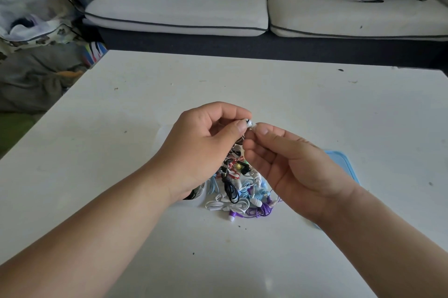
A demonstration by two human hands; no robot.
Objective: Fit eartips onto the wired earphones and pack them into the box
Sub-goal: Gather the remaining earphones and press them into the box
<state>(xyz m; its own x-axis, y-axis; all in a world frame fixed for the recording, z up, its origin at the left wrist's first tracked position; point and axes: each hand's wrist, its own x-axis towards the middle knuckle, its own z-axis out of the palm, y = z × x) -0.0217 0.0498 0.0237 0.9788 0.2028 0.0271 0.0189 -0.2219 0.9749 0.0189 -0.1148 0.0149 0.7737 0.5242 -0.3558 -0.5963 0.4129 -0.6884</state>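
My left hand (203, 142) pinches a small white earbud with a black stripe (247, 122) between thumb and forefinger, above the white table. My right hand (288, 164) pinches a tiny white eartip (253, 125) against the earbud's nozzle. The earbud's cable drops down behind my hands. Below my hands lies a tangled pile of wired earphones (242, 191) in white, black, blue, purple and red. A clear box (197, 193) sits partly hidden under my left wrist.
A light-blue lid (344, 164) lies flat on the table (145, 103) under my right wrist. A pale sofa (218, 14) with cushions stands beyond the far table edge. Bags and cloth are heaped on the floor at the left.
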